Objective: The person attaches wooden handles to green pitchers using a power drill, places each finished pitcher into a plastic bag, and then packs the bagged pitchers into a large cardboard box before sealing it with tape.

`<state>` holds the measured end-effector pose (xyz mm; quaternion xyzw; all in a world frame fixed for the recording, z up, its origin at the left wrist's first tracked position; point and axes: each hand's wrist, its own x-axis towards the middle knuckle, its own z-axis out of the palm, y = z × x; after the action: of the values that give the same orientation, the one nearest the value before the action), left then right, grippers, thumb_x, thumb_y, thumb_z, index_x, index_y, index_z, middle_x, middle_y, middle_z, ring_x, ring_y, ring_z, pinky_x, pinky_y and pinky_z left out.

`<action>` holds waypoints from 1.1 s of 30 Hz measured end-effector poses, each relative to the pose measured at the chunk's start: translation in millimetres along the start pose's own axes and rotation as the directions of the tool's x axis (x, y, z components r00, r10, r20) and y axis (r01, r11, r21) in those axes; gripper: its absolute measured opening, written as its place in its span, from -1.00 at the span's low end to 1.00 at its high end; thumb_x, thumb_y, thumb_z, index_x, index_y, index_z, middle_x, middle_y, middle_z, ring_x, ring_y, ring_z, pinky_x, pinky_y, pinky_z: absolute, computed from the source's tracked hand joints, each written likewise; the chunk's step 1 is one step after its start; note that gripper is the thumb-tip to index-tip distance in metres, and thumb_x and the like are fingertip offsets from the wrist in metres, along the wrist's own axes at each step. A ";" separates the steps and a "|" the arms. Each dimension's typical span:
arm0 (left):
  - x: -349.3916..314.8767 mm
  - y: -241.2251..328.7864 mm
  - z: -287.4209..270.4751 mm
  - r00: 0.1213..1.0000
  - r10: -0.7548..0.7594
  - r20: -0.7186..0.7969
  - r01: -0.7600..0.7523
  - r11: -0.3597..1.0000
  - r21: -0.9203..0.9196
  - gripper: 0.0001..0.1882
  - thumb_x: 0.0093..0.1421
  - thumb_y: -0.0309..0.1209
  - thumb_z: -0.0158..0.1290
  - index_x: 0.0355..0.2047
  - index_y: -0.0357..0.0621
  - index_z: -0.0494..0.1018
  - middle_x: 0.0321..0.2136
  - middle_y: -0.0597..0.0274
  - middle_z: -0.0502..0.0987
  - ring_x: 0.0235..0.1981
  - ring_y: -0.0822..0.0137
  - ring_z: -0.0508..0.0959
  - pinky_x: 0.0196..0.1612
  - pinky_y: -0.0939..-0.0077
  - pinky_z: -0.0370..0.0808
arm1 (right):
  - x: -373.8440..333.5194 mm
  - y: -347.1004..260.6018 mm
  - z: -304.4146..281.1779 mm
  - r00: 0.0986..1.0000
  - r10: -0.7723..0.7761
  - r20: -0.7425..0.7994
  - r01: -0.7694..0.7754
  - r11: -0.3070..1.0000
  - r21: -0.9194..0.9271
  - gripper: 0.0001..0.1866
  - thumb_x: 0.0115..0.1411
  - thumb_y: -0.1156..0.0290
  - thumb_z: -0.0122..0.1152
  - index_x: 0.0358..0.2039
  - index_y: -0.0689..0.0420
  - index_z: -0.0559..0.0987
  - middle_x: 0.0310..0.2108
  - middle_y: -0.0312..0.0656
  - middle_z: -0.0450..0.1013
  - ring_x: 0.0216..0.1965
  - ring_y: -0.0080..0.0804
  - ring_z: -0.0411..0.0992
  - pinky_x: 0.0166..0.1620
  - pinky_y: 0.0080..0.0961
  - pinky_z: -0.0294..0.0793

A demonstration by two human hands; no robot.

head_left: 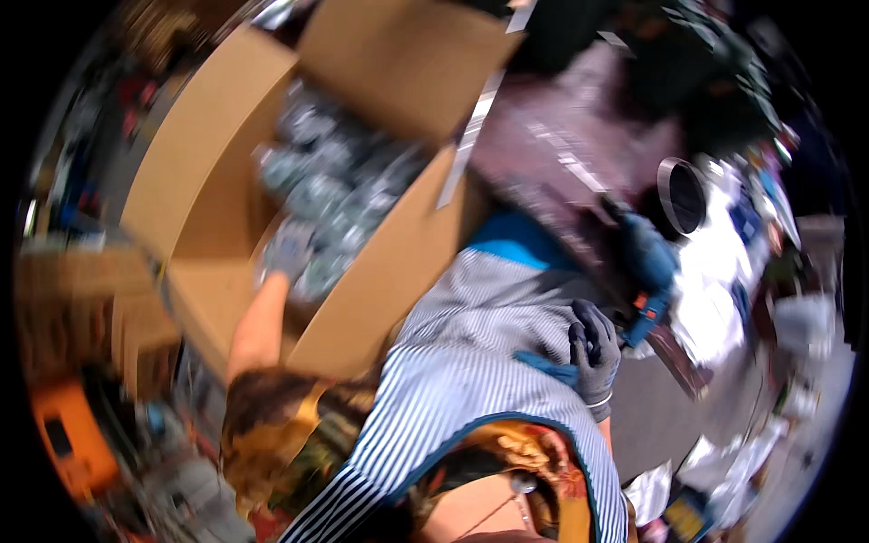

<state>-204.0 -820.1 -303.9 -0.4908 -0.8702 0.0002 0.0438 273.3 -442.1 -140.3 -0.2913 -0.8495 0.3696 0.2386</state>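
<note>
My left hand (291,249), in a grey glove, reaches into a large open cardboard box (213,217). It touches the clear plastic-wrapped items (321,195) heaped inside. Blur hides its fingers, so I cannot tell whether it grips one. My right hand (595,357), in a grey glove with dark finger parts, is beside my striped apron (489,317). Its fingers curl inward, and I see nothing in them. A teal strip (548,369) on the apron lies next to this hand. Beyond it, a blue power tool (650,271) rests at the edge of a dark reddish table (579,118).
White plastic wrapping (715,290) is piled right of the power tool, near a round dark ring-shaped object (682,196). Stacked cartons (90,308) and an orange machine or case (74,439) stand at the left. More white scraps (742,480) lie at lower right.
</note>
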 end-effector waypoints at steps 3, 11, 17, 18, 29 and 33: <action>16.1 -12.3 -5.7 0.971 -0.067 0.230 0.081 0.996 -0.049 -0.42 -0.07 -0.23 0.22 0.02 -0.06 0.49 -0.04 -0.05 0.53 0.09 -0.08 0.45 0.28 0.09 0.27 | -5.0 28.2 -31.7 0.857 0.071 -0.510 -0.290 0.885 -0.364 -0.47 0.17 0.37 0.34 0.15 0.20 0.48 0.06 0.04 0.47 0.05 0.01 0.42 0.13 -0.18 0.39; 339.1 240.0 -289.8 0.784 0.515 -0.347 -0.572 0.816 -0.081 -0.56 0.19 -0.30 0.19 0.06 -0.15 0.47 0.00 0.04 0.53 -0.02 0.04 0.54 0.04 0.20 0.46 | -13.5 96.0 -55.9 0.797 0.247 -0.552 -0.494 0.792 -0.358 0.02 0.03 0.06 0.47 0.39 0.19 0.16 0.05 0.15 0.34 0.04 0.11 0.38 0.06 -0.08 0.43; 617.5 479.4 -293.5 0.634 0.348 -0.690 -0.589 0.796 -0.140 -0.18 0.20 0.31 -0.01 0.31 0.07 0.31 0.32 0.02 0.29 0.32 -0.07 0.29 0.35 0.05 0.21 | 7.3 72.7 -48.2 0.822 0.319 -0.471 -0.475 0.841 -0.260 0.02 0.02 0.12 0.44 0.42 0.10 0.13 0.00 0.15 0.35 -0.10 0.15 0.48 -0.13 -0.11 0.57; 643.0 509.2 -288.7 0.692 0.240 -0.681 -0.430 0.895 -0.121 -0.15 0.21 0.42 -0.18 0.34 0.18 0.27 0.33 0.11 0.29 0.35 -0.03 0.24 0.37 -0.18 0.09 | 9.3 69.1 -50.1 0.819 0.355 -0.452 -0.498 0.830 -0.250 0.02 0.01 0.11 0.45 0.42 0.09 0.13 -0.01 0.14 0.35 -0.11 0.13 0.49 -0.14 -0.12 0.58; 583.6 468.8 -302.8 0.684 0.475 -0.553 -0.679 0.692 -0.245 -0.17 0.04 0.05 0.33 0.24 -0.04 0.36 0.17 0.03 0.41 0.18 0.08 0.44 0.24 0.30 0.39 | 1.7 75.6 -67.9 0.796 0.394 -0.460 -0.531 0.819 -0.216 0.05 -0.01 0.06 0.45 0.41 0.13 0.13 -0.06 0.12 0.37 -0.18 0.11 0.53 -0.17 -0.13 0.61; 541.9 427.4 -319.0 0.824 0.474 -0.311 -0.553 0.794 -0.254 0.09 -0.07 -0.01 0.41 0.41 0.03 0.10 0.36 -0.15 0.10 0.36 -0.11 0.20 0.38 0.21 0.24 | -0.9 74.3 -78.8 0.766 0.531 -0.363 -0.575 0.818 -0.017 0.06 -0.03 0.12 0.45 0.40 0.24 0.13 0.20 0.22 0.33 0.11 0.14 0.43 0.11 -0.16 0.48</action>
<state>-93.3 -149.4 36.5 -0.7064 -0.6787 -0.1919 0.0594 346.5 -362.8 -149.2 -0.6031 -0.6924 0.3122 0.2438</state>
